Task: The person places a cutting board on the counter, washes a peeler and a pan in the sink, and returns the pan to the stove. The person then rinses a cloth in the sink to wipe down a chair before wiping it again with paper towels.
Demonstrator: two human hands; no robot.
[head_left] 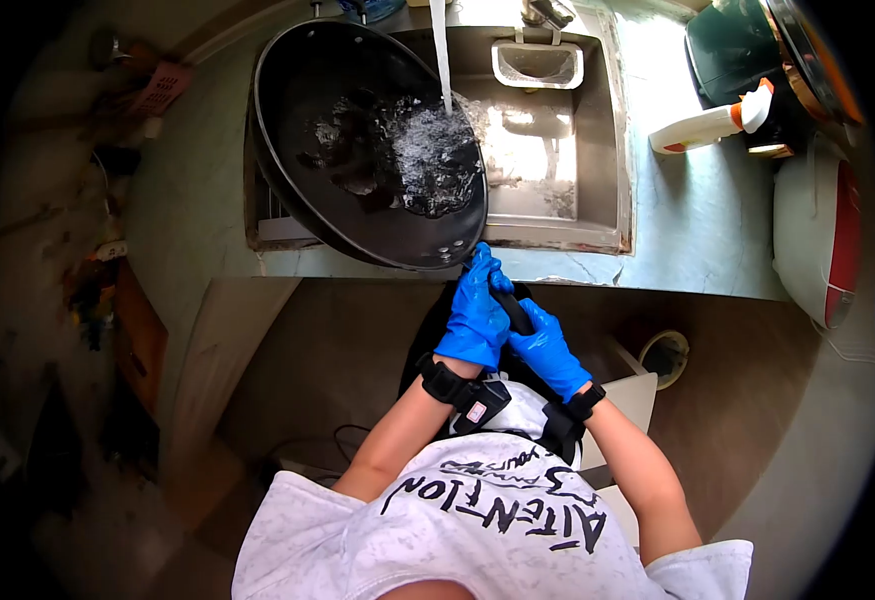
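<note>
A large black frying pan (302, 110) is tilted over the sink, with water (441, 50) from above running into it and splashing near its right side. My left hand (478, 312), in a blue glove, is closed around the pan's handle (513, 314) close to the rim. Farther down, my right hand (549, 354), also gloved in blue, grips the handle's end. Some of the fingers on both hands are hidden.
The steel sink (597, 150) has a small strainer basket (537, 66) at its back wall. On the right counter (702, 235) lies a white spray bottle (707, 127) with an orange collar. A white and red appliance (815, 235) stands at far right.
</note>
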